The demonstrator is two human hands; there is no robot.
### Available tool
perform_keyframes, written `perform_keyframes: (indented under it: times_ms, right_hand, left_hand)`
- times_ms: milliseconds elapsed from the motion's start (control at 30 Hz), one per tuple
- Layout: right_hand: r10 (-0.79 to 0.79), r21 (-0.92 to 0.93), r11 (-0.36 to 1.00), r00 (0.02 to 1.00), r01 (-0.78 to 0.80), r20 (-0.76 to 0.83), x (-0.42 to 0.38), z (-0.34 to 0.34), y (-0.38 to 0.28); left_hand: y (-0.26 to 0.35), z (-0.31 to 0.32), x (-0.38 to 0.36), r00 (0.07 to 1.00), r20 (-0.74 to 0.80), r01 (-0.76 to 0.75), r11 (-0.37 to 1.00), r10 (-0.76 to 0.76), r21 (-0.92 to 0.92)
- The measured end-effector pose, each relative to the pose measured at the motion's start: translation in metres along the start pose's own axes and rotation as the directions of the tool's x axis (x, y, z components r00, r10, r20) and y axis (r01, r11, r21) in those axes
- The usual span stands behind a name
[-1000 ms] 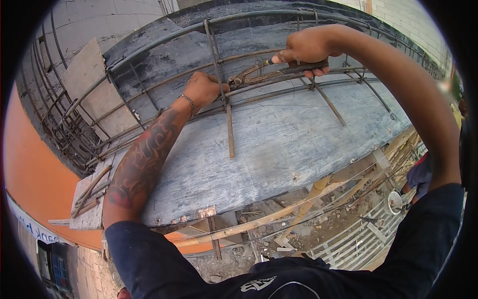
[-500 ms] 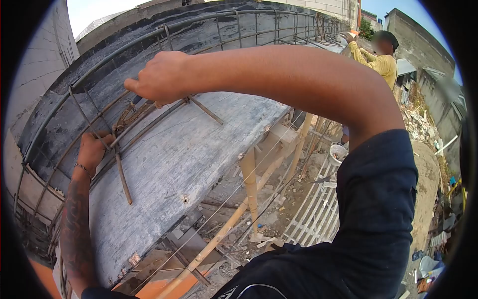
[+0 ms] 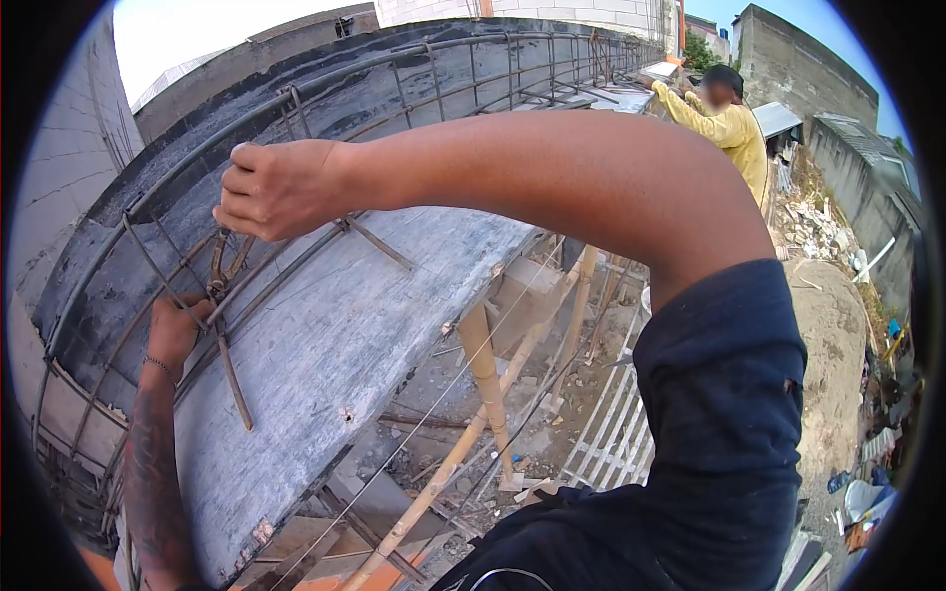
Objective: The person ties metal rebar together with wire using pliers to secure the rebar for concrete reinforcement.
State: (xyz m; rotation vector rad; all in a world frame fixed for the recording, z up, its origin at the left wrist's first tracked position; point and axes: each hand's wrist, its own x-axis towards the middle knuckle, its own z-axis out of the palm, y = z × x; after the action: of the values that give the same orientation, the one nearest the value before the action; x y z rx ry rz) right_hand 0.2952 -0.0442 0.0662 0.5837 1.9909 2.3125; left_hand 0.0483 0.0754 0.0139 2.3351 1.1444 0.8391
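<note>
My right hand is closed around the handles of a pair of rusty pincers, which point down at a crossing in the steel rebar cage. The jaws sit at the joint, but any wire there is too small to make out. Just below and left of the pincers, my left hand grips the rebar beside that crossing, its fingertips partly hidden behind the bars. A short rebar end sticks out from the joint over the grey formwork board.
A dark-coated wall runs behind the cage. Past the board's edge is a drop, with bamboo poles, a taut string and a white slatted rack below. A co-worker in a yellow shirt stands at the far right end.
My right hand has moved left and down and turned, bringing the pincers upright over the crossing by my left hand. The left hand stays at the joint. The view has shifted slightly.
</note>
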Motion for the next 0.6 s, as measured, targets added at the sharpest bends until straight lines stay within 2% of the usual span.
perform_keyframes:
  times_ms: [133,167,200,233,267,300,433,500,533,600]
  right_hand:
    - [-0.043,0.052,0.998,0.992,0.037,0.118,0.001,0.018,0.008]
    - [-0.077,0.333,0.942,0.948,-0.031,0.308,0.007,0.019,0.017]
    - [-0.16,0.567,0.808,0.867,-0.158,0.471,0.011,0.018,0.025]
    - [-0.162,0.564,0.809,0.859,-0.166,0.485,0.013,0.017,0.029]
    - [-0.244,0.642,0.355,0.596,-0.679,0.765,0.017,0.016,0.031]
    - [-0.5,0.269,-0.155,0.311,-0.95,0.808,0.021,0.015,0.032]
    - [-0.513,0.236,-0.158,0.284,-0.959,0.81,0.022,0.01,0.037]
    - [-0.436,0.315,-0.06,0.309,-0.947,0.845,0.025,-0.001,0.036]
    - [-0.434,0.315,-0.061,0.31,-0.947,0.846,0.026,-0.003,0.036]
    - [-0.387,0.408,0.075,0.35,-0.91,0.853,0.025,-0.007,0.034]
  left_hand:
    - [-0.004,-0.002,-0.002,0.999,-0.049,-0.006,1.0,0.006,0.008]
    - [-0.003,0.0,0.001,0.999,-0.044,-0.012,1.0,0.013,0.011]
    - [-0.001,0.001,0.002,0.999,-0.032,-0.027,1.0,0.027,-0.001]
    - [0.001,0.0,0.0,1.0,-0.022,-0.014,1.0,0.014,0.004]
    - [0.001,-0.002,-0.001,1.0,-0.015,0.003,1.0,-0.003,0.015]
    - [-0.002,-0.001,0.0,1.0,-0.01,0.004,1.0,-0.004,0.018]
    - [-0.001,-0.002,0.003,1.0,-0.021,-0.012,1.0,0.012,0.021]
    - [-0.003,-0.001,0.0,1.0,-0.01,0.009,1.0,-0.009,0.026]
    - [-0.005,0.001,0.002,0.999,-0.035,-0.005,1.0,0.005,0.01]
    - [-0.005,0.001,0.003,0.998,-0.057,-0.021,1.0,0.021,0.0]
